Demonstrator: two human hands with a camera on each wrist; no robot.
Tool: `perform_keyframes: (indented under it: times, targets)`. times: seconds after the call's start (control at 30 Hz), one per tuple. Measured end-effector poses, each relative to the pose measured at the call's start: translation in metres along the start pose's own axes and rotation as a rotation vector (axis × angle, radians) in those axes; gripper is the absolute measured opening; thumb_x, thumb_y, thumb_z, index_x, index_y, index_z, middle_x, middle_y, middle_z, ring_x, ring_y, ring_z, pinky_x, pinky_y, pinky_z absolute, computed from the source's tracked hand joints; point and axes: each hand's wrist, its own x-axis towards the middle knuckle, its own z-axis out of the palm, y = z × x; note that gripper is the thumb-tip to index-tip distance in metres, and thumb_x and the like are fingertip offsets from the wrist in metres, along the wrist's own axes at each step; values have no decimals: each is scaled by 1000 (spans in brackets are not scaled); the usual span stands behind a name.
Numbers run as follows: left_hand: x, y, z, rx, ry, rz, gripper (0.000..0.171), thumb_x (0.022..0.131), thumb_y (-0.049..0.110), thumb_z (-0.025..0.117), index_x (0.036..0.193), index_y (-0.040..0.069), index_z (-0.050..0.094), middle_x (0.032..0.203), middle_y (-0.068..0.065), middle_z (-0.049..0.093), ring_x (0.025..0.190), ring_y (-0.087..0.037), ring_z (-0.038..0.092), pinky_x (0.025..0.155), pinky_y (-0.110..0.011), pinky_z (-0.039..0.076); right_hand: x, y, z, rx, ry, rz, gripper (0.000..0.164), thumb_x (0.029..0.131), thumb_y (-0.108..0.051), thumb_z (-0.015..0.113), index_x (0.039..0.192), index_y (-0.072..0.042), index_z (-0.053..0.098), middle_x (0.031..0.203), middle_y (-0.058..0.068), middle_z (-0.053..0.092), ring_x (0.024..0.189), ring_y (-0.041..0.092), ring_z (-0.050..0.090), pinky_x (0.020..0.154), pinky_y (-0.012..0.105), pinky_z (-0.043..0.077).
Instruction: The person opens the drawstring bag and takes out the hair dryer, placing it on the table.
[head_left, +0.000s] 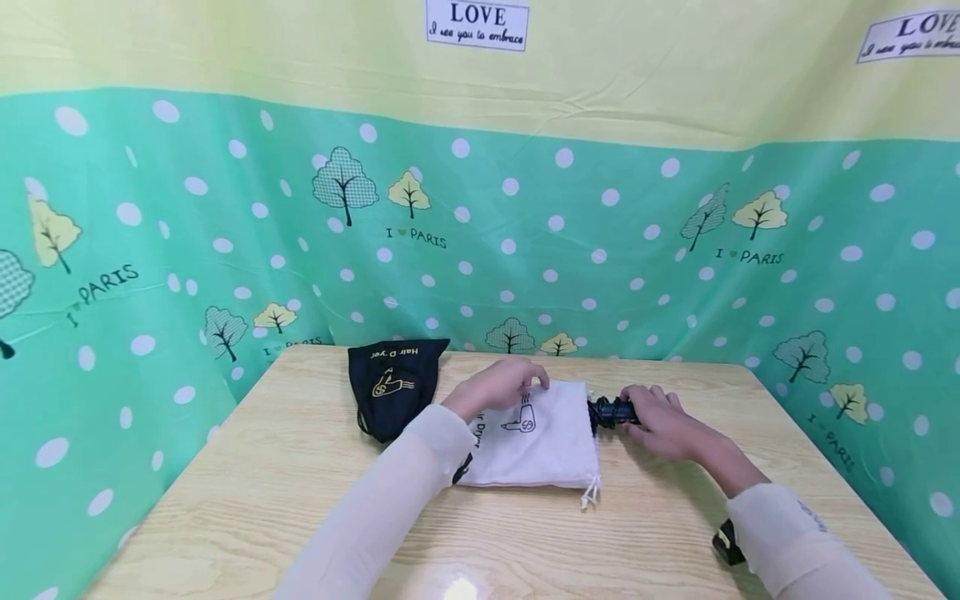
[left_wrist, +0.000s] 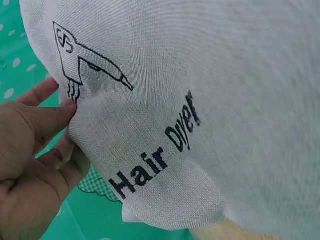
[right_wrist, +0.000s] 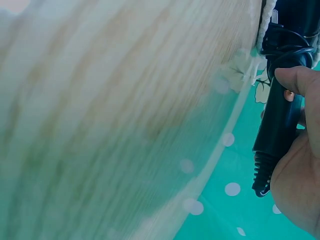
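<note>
A white drawstring bag [head_left: 558, 454] printed "Hair Dryer" with a dryer drawing lies in the middle of the table. My left hand [head_left: 498, 389] pinches the far edge of its cloth between thumb and fingers, close beside the drawing in the left wrist view. At the bag's right, open end, my right hand [head_left: 663, 423] grips the handle of a black corded hair styling tool [right_wrist: 280, 117]. Its cord [right_wrist: 287, 47] is wound round the tool near the bag's mouth. The tool's front part is hidden inside the bag.
A black drawstring bag [head_left: 408, 367], also printed "Hair Dryer", lies at the back left of the wooden table [head_left: 247, 492]. Behind the table hangs a green and yellow curtain [head_left: 465, 275]. White drawstring ends [head_left: 590, 493] stick out at the white bag's near right corner.
</note>
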Motion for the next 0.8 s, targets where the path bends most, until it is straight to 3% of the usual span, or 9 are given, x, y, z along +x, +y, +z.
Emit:
perform_keyframes:
  times: [0.1,0.33,0.63,0.8]
  targets:
    - [-1,-3,0,-9,0,0,49,95,-10,57,125,24,72,134,7,65,124,-11,58,108,-30,45,-2,0,0,0,13,-6,34,96,-19,67,124,-6,51,105,3,56,91,22,41,77,39,27]
    - [-5,-11,-3,-43,-16,-19,57,90,-17,56,124,26,73,123,6,66,103,-12,59,94,-29,51,-7,4,-2,20,-7,26,37,97,-19,67,126,-4,51,113,8,58,94,23,42,78,40,28]
    - [-12,-16,-8,-55,-24,-27,41,99,-5,58,122,25,74,111,5,66,99,-14,57,92,-30,49,-10,9,-3,37,-18,35,36,98,-20,67,127,-7,50,114,7,57,95,22,41,78,40,27]
    - [-14,-16,-8,-44,-27,-19,39,99,-3,60,123,24,74,112,5,66,100,-14,57,94,-29,48,-9,9,-3,24,-17,40,37,98,-21,67,127,-6,50,115,8,57,96,23,42,79,41,28]
